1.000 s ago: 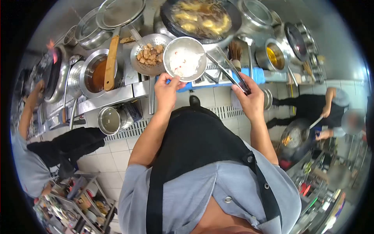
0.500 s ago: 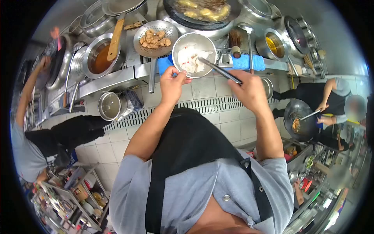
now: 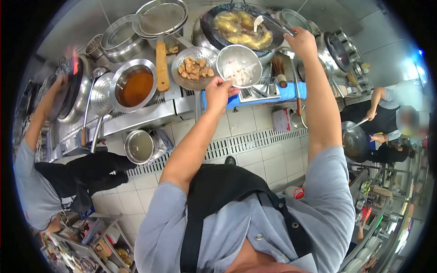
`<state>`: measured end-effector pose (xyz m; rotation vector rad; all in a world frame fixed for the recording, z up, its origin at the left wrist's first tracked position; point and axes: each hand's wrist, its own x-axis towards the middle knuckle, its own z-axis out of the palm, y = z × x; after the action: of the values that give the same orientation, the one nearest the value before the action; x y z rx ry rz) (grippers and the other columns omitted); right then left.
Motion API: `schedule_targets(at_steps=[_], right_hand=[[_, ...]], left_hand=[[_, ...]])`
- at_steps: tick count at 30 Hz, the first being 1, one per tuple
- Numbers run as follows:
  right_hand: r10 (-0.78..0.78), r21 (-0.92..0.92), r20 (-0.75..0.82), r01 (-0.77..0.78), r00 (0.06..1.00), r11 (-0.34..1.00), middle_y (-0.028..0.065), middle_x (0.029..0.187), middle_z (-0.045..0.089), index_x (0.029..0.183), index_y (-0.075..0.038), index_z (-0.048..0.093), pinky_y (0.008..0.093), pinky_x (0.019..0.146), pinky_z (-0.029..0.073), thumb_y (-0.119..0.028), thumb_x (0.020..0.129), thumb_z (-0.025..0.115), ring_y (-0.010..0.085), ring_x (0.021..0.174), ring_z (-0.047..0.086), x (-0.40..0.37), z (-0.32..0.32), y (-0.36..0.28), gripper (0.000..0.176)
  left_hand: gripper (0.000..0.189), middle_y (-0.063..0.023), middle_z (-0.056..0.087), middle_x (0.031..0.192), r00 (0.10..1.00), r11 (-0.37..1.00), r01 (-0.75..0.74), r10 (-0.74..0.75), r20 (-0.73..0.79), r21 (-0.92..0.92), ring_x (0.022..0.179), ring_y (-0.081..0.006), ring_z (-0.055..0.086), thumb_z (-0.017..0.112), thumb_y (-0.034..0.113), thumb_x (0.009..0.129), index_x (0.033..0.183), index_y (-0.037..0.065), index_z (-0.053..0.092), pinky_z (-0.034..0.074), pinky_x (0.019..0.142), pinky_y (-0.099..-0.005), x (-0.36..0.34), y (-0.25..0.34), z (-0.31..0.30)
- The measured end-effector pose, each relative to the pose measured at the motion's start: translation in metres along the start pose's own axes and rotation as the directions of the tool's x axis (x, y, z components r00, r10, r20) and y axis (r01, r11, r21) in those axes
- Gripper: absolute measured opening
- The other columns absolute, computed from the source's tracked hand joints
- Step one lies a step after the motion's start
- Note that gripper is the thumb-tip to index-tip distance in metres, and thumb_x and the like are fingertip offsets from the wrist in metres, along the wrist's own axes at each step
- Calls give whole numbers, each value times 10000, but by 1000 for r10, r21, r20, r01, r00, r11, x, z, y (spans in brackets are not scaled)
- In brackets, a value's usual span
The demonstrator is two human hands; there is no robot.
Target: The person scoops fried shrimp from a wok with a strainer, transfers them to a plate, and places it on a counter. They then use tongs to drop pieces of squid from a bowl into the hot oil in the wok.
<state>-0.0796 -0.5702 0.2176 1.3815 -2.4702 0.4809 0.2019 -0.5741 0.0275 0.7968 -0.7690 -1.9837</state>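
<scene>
My left hand [image 3: 218,94] pinches the near rim of a steel bowl [image 3: 237,52], which holds pale, whitish pieces [image 3: 240,73] with small red bits. Stretched out to the back, my right hand [image 3: 301,43] is closed around metal tongs [image 3: 278,26]. At the tips of the tongs hangs one white piece [image 3: 258,22], above the black wok [image 3: 210,28]. Yellow pieces [image 3: 232,22] lie in bubbling oil in that wok. Just left of the bowl is a perforated strainer [image 3: 183,81] with browned chunks [image 3: 195,68] in it.
A pan of brown liquid [image 3: 114,93] and a wooden-handled sieve [image 3: 162,68] are on the left. A brush [image 3: 279,73] and blue cloth [image 3: 291,93] lie along the counter edge. Co-workers stand at the far left [image 3: 36,182] and right [image 3: 373,113], the latter holding a wok [image 3: 357,145].
My right hand and the tongs have moved from the bowl up and back over the wok, carrying a white piece. My left hand still holds the bowl. The whole view has shifted slightly.
</scene>
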Motion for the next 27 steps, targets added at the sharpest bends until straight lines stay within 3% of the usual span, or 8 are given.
schedule_targets(at_steps=[3,6,10,12,18,22,24,27], right_hand=[[149,112,-69,-140,987,984,200,1123,734,1287,-85,687,436,966,529,-417,826,731,374,1096,682,16,3,-12,570],[54,180,-109,-33,993,983,191,1086,744,1270,-58,692,409,920,533,-445,823,750,343,1035,705,-39,-27,-25,594],[-27,397,171,-44,985,917,198,1039,745,1259,-50,693,354,850,539,-250,831,774,269,936,718,-171,-72,-63,480],[82,299,455,-239,886,924,175,990,755,1259,-57,695,374,810,557,-203,819,781,280,871,732,-207,-85,-89,472],[-162,286,328,65,931,956,191,926,742,1125,-37,726,445,785,564,-220,862,715,356,859,726,-239,-42,-104,321],[25,452,343,-188,939,872,37,708,657,1158,-3,728,280,565,480,-183,878,745,94,603,586,-212,-80,-84,333],[108,498,361,-289,926,818,18,724,650,1156,7,727,280,572,478,-180,880,745,94,602,585,-189,-97,-84,334],[-27,493,215,-85,976,866,87,797,718,1135,1,734,307,670,526,-190,876,730,154,692,670,-134,-74,-67,322]], left_hand=[[139,-144,668,866,999,999,30,-30,23,11,743,-251,747,648,-4,938,863,-1,531,649,635,-307,-7,21,-23],[150,-155,675,886,999,998,43,-44,29,43,744,-251,748,653,1,942,860,0,527,646,632,-302,-15,36,-41],[138,-159,688,899,995,996,37,-44,88,84,742,-236,733,648,16,954,875,26,534,635,657,-318,-30,44,-60],[143,-160,688,904,993,993,37,-49,112,110,746,-235,733,650,12,951,874,25,531,636,656,-321,-36,47,-63],[149,-167,692,916,981,984,-45,11,193,172,752,-239,736,656,13,951,880,19,525,634,659,-315,-42,46,-59],[143,-161,688,913,986,988,61,-82,148,144,765,-247,739,653,15,952,884,17,528,632,669,-314,-34,51,-60],[140,-157,686,911,989,989,57,-74,125,133,770,-250,741,651,15,953,885,17,529,632,673,-317,-23,54,-57],[141,-150,684,905,993,990,39,-53,101,134,776,-254,742,652,24,955,885,20,530,632,686,-330,-11,51,-56]])
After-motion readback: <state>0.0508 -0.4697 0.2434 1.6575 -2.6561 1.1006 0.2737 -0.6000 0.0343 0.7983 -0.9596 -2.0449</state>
